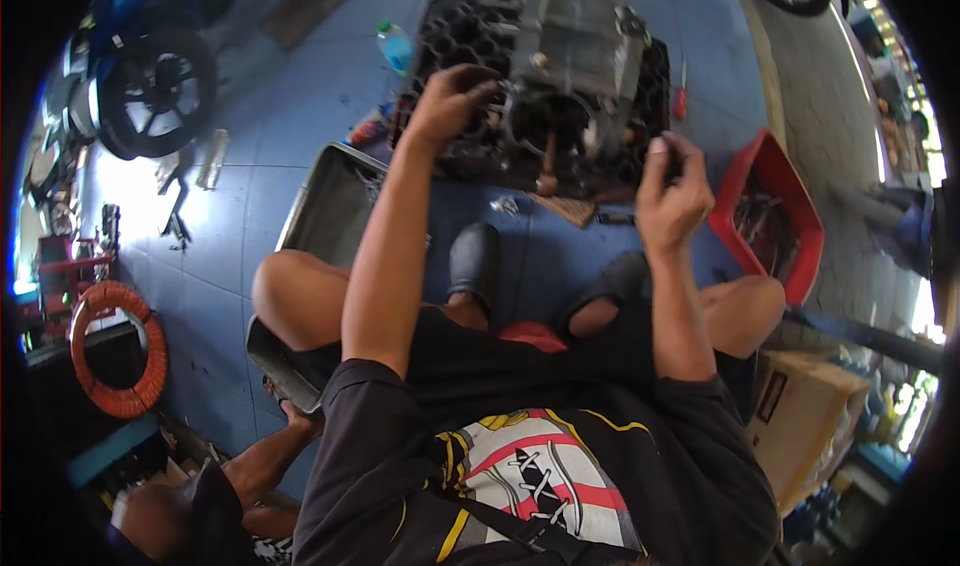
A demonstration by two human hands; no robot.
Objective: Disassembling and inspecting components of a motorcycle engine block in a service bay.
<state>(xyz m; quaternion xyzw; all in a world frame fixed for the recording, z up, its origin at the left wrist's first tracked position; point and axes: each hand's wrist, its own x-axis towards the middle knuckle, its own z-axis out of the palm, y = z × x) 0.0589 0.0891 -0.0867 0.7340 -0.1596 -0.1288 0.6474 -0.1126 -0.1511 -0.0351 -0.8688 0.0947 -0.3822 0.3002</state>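
Note:
A grey metal engine point(575, 41) stands on a dark, greasy base with round holes point(455, 41) in front of me. From its round opening a brown connecting rod point(548, 161) sticks out toward me. My left hand point(450, 106) is at the engine's left side, fingers stretched and apart; whether they touch the metal I cannot tell. Near the base's right front corner, my right hand point(675, 194) is raised with thumb and fingers curled together. Anything small between those fingertips is too blurred to make out.
A grey tray point(325, 206) lies left, a red bin of metal parts point(765, 216) right. A bottle point(394, 48) and a red-handled screwdriver point(681, 101) flank the base. Small parts point(505, 206) lie before it. Behind me at left, another person's hand point(300, 421) reaches to a second tray point(275, 361).

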